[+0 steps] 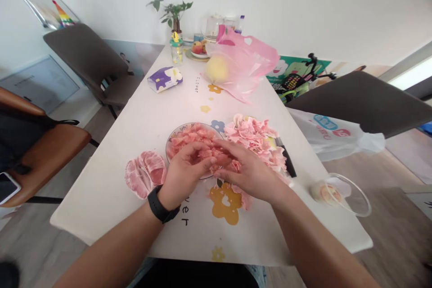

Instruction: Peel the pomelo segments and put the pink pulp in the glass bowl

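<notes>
White desk [101, 184] printed with yellow flowers, running away from the person in a white-walled room; head view only. Centre of desk: left hand [185, 173], black watch [160, 204] on its wrist, and right hand [246, 171] meet over a round plate [171, 141]. Both are curled, fingertips [213, 160] drawn together on a clump of pink pomelo flesh [192, 137], the exact pinch partly hidden. More of that flesh fills the plate beneath them. Just right of the plate, touching its rim, sits a heap of pale pink pomelo membrane [256, 137]. Left of the plate, a peeled, opened run of pomelo segments [146, 174] lies directly on the desk. Black-handled knife [286, 159] at the heap's right edge. Near right corner: upturned transparent bowl [351, 194] over a small round item, too blurred to name. Far end: pink plastic bag [246, 63] against a whole yellow pomelo [217, 69], purple-and-white tissue pack [164, 79], plate of apples [199, 49], potted plant [172, 15]. Off the desk: dark chairs [87, 58] on both sides, a tan chair [43, 153] at left with a phone [6, 187] on it, and a white plastic bag [330, 135] at right.
</notes>
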`<state>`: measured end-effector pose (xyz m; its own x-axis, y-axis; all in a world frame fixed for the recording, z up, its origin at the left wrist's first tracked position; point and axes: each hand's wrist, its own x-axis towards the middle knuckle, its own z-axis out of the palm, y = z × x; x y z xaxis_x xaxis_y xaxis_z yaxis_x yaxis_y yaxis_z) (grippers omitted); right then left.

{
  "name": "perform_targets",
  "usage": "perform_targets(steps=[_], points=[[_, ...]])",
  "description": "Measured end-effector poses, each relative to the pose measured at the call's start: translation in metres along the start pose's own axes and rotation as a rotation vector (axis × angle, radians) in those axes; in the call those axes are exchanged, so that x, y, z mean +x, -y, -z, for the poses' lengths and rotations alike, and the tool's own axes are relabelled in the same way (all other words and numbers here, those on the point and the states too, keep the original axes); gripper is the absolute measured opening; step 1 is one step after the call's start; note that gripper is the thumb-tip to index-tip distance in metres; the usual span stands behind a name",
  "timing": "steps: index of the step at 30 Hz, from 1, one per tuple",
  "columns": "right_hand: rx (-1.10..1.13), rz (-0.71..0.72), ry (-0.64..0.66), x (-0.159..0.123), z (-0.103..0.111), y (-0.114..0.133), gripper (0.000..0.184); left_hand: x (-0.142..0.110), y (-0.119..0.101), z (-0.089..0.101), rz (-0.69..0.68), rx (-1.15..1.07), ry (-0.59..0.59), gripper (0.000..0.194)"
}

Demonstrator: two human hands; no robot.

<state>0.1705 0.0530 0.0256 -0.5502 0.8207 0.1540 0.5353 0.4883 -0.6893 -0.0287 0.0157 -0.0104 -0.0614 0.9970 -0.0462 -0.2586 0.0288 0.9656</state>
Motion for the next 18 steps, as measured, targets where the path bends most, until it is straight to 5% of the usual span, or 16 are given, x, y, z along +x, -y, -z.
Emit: perform_targets(steps=[5, 9, 18], points=[[0.204, -0.122, -0.061, 0.007, -0.013, -0.001, 0.023, 0.004, 0.0, 0.003, 0.082, -0.072, 0.035, 0.038], [0.19, -0.113, -0.119, 0.005, -0.018, -0.005, 0.029, 0.005, 0.004, 0.006, 0.078, -0.045, 0.008, 0.031], [0.204, -0.023, -0.173, 0.001, -0.021, -0.012, 0.032, 0.006, -0.006, -0.002, 0.229, -0.426, 0.014, 0.022]])
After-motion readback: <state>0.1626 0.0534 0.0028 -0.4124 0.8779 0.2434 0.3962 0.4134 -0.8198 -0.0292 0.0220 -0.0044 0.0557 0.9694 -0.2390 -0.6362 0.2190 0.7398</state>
